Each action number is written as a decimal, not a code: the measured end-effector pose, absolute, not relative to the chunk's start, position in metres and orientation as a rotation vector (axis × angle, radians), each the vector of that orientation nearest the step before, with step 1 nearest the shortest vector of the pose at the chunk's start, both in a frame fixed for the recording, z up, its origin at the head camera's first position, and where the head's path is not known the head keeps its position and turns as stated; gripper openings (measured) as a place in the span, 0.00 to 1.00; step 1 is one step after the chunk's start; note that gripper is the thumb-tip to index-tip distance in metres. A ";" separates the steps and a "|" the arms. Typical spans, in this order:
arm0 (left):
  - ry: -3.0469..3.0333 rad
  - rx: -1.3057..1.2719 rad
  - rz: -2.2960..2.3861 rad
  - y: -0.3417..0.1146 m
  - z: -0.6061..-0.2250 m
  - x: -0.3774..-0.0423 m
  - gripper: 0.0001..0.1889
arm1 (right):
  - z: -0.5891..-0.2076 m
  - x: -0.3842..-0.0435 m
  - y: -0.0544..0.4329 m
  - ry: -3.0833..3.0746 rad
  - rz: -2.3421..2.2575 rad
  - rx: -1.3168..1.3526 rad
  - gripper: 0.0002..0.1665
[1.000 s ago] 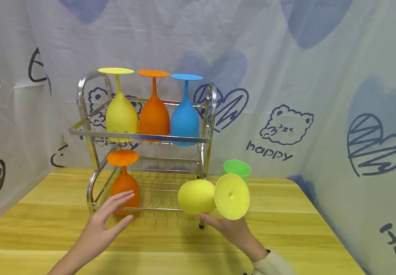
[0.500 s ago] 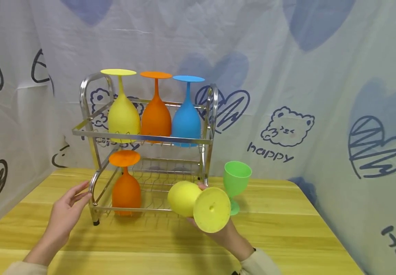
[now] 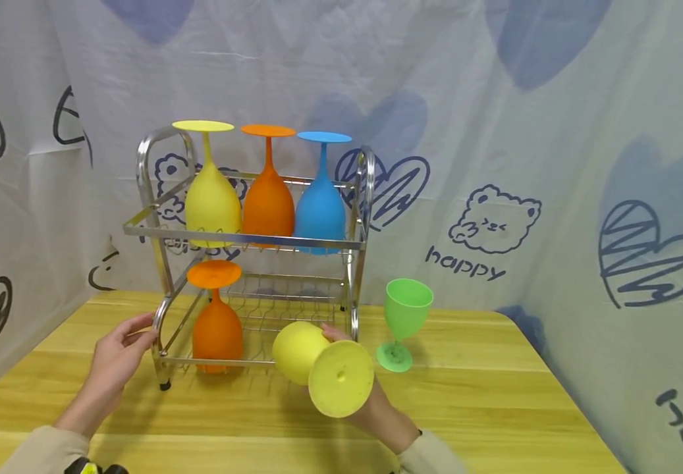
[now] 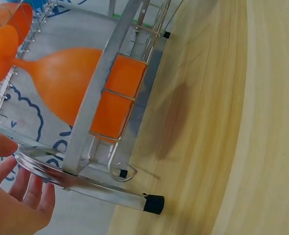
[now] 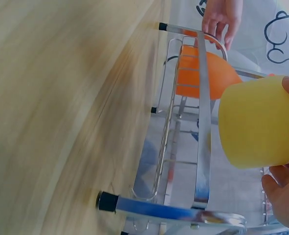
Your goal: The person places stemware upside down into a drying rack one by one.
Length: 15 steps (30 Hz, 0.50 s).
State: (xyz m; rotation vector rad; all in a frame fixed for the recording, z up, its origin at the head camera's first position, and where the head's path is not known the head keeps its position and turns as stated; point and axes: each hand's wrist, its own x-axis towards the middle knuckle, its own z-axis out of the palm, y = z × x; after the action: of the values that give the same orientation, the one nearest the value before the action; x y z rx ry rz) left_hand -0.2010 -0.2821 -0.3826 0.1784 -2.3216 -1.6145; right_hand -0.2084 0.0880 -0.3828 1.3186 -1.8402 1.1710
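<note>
My right hand (image 3: 371, 408) grips a yellow plastic goblet (image 3: 300, 349), tilted, its round foot towards me and its bowl towards the lower shelf. In the right wrist view, the yellow goblet (image 5: 259, 122) is just in front of the front rail. My left hand (image 3: 117, 349) holds the left side tube of a two-tier metal dish rack (image 3: 258, 361); in the left wrist view, the fingers and thumb of the left hand (image 4: 22, 200) meet at the curved tube. On the lower shelf, at the left, an orange goblet (image 3: 217, 332) stands upside down.
Upside down on the upper shelf stand a yellow goblet (image 3: 212, 204), an orange goblet (image 3: 268, 204) and a blue goblet (image 3: 320, 210). A green goblet (image 3: 408, 309) stands upright on the wooden table (image 3: 483, 388), right of the rack. A printed curtain (image 3: 483, 118) hangs behind.
My left hand has moved from in front of the lower orange goblet left to the rack's side tube. My right hand has brought the yellow goblet left and lower, uncovering the green goblet.
</note>
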 end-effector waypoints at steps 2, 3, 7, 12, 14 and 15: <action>-2.283 0.165 -1.673 -0.284 -0.384 -0.205 0.26 | -0.384 -0.209 0.084 -1.855 1.208 1.318 0.50; -2.257 0.152 -1.708 -0.285 -0.385 -0.206 0.24 | -0.384 -0.209 0.082 -1.861 1.216 1.319 0.49; -2.113 0.100 -1.928 -0.291 -0.389 -0.212 0.15 | -0.383 -0.210 0.077 -1.884 1.283 1.308 0.48; -1.883 0.004 -2.252 -0.298 -0.394 -0.215 0.09 | -0.378 -0.211 0.073 -1.912 1.322 1.301 0.41; -1.817 -0.042 -2.321 -0.298 -0.395 -0.215 0.08 | -0.370 -0.206 0.071 -1.938 1.335 1.298 0.36; -1.794 -0.064 -2.341 -0.298 -0.396 -0.216 0.08 | -0.366 -0.203 0.070 -1.961 1.348 1.287 0.35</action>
State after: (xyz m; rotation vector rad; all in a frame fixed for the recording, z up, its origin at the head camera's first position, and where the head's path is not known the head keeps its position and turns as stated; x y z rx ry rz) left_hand -0.2156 -0.2984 -0.3955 -0.0642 -1.7938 -2.3412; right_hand -0.2034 0.0699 -0.3658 1.2870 -1.9612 1.3479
